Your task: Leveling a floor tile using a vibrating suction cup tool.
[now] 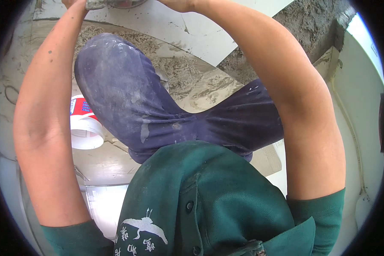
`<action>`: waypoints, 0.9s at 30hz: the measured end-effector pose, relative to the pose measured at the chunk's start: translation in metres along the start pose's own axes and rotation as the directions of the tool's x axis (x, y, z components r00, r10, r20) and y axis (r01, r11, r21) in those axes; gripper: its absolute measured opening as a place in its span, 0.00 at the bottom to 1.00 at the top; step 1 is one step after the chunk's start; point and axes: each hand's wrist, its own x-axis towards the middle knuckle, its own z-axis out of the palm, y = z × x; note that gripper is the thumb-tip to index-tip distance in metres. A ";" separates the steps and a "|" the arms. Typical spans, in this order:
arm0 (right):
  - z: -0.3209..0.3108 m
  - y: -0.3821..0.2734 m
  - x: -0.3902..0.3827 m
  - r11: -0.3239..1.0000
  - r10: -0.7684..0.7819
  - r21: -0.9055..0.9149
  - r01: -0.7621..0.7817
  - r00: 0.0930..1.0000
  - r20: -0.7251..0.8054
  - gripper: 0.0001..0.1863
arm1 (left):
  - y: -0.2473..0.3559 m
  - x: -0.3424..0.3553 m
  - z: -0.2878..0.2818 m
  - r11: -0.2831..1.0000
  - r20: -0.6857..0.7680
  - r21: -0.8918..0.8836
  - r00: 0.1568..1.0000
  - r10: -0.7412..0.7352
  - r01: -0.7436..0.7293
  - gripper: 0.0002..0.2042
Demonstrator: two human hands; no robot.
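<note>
Both arms reach forward to the top edge of the head view, where the hands are mostly cut off. Only the wrist end of my left hand shows, close beside a grey, mortar-smeared tool with a rounded rim, whose kind I cannot make out. My right hand is on that tool's other side, over a large white tile. The fingers of both hands are out of view, so any grip is hidden. Dried mortar smears and scratches mark the tile, and rough wet mortar lies along its right edge.
My knees in dusty blue trousers are spread over a mortar-stained tan board or floor. A red and white container lies by my left knee. A pale wall with a thin cable rises at the right.
</note>
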 end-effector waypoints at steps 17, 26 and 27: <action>0.007 0.012 0.001 0.997 -0.006 -0.074 0.003 0.999 -0.033 0.45 | 0.011 0.005 -0.006 0.997 0.119 0.065 0.992 -0.048 0.040 0.21; 0.009 0.008 0.003 0.997 -0.047 -0.072 0.040 0.993 -0.105 0.48 | -0.010 0.012 -0.003 0.984 0.021 0.165 0.998 0.058 -0.060 0.26; 0.008 0.007 0.000 0.997 -0.028 -0.071 0.024 0.998 -0.047 0.48 | -0.012 0.009 -0.003 0.992 0.087 0.114 0.995 0.048 -0.058 0.26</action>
